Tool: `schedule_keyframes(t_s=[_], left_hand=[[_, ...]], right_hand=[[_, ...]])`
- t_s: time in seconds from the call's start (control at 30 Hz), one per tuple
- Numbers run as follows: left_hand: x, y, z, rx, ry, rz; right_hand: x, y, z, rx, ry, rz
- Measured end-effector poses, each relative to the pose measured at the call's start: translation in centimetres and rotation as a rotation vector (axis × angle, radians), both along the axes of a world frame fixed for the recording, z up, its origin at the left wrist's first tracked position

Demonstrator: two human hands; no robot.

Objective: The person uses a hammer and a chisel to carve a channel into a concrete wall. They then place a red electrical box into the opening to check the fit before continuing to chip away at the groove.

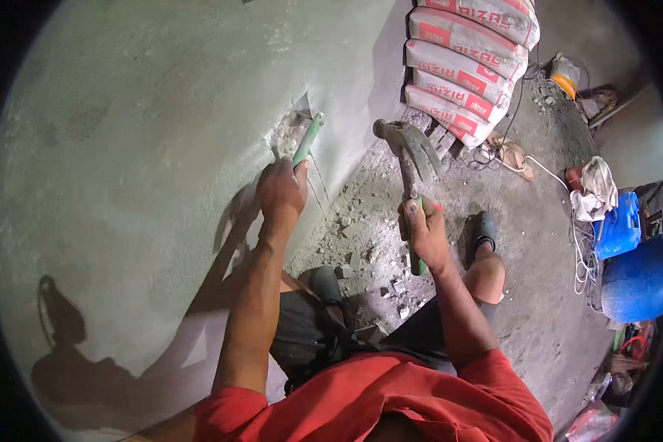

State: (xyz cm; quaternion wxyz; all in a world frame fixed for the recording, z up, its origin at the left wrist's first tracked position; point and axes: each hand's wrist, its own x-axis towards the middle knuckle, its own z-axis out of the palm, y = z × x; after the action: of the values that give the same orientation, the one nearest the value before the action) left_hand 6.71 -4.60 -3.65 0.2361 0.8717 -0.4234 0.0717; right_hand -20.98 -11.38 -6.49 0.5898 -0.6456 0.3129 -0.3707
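My left hand (pixel 281 190) is closed round a green-handled chisel (pixel 310 138) beside the wall. The chisel's green end sticks out above my fist; its tip I cannot make out clearly. Right by it is a rough, chipped hollow (pixel 293 131) in the grey-green wall (pixel 147 132). My right hand (pixel 426 232) grips a claw hammer (pixel 407 151) by its green handle. The hammer's metal head is raised at the top, with the claws curving to the right, and it is apart from the chisel.
Broken rubble (pixel 361 243) lies on the floor below, around my feet. Stacked cement bags (pixel 460 70) stand at the far end. To the right are a blue jug (pixel 617 225), a blue drum (pixel 636 281), white cord (pixel 583 254) and a cloth (pixel 598 188).
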Motion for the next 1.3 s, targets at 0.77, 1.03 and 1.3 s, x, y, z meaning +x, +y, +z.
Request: schedule_keyframes(t_s=[0.77, 1.03, 1.3], left_hand=[[0.2, 0.7, 0.8, -0.117, 0.277, -0.133], [-0.8, 0.8, 1.1, -0.093, 0.181, -0.039], [0.6, -0.3, -1.3, -0.304, 0.611, -0.122]], right_hand=[[8.5, -0.3, -2.3, -0.456, -0.332, -0.020], [12.7, -2.2, -3.8, -0.258, 0.270, -0.076], [10.2, 0.9, -2.0, -0.337, -0.518, -0.104]])
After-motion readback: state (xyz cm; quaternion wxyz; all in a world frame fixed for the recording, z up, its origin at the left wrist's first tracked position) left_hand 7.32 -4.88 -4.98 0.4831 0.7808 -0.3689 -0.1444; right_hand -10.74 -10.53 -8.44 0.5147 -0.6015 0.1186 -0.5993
